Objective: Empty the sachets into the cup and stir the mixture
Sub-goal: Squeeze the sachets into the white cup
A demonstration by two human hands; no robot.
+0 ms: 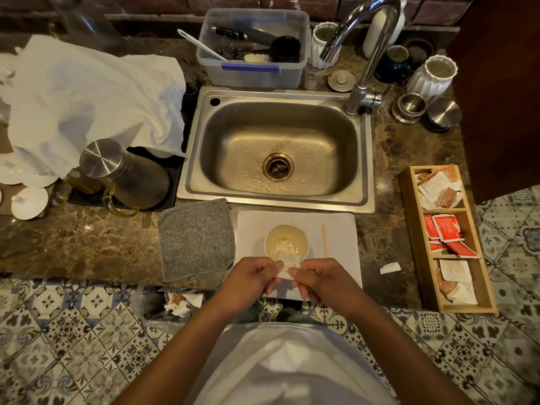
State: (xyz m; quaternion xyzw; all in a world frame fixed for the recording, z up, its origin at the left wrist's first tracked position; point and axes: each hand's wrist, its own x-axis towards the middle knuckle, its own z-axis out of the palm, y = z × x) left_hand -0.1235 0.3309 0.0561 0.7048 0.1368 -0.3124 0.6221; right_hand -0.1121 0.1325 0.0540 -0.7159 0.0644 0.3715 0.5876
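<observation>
Head view shows both hands, left hand (253,277) and right hand (317,277), pinching a small white paper sachet (287,266) at the near rim of the white paper cup (286,242) already holding pale powder, the thin wooden stirrer (325,240) lying unused on the right, so stirring remains.

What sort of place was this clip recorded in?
Probably a kitchen or drinks counter, possibly in a café: a steel sink with a tall tap is set into a marble-look counter, and a wooden box at the right holds sorted sachets. Both hands hold a sachet near a paper cup.
</observation>
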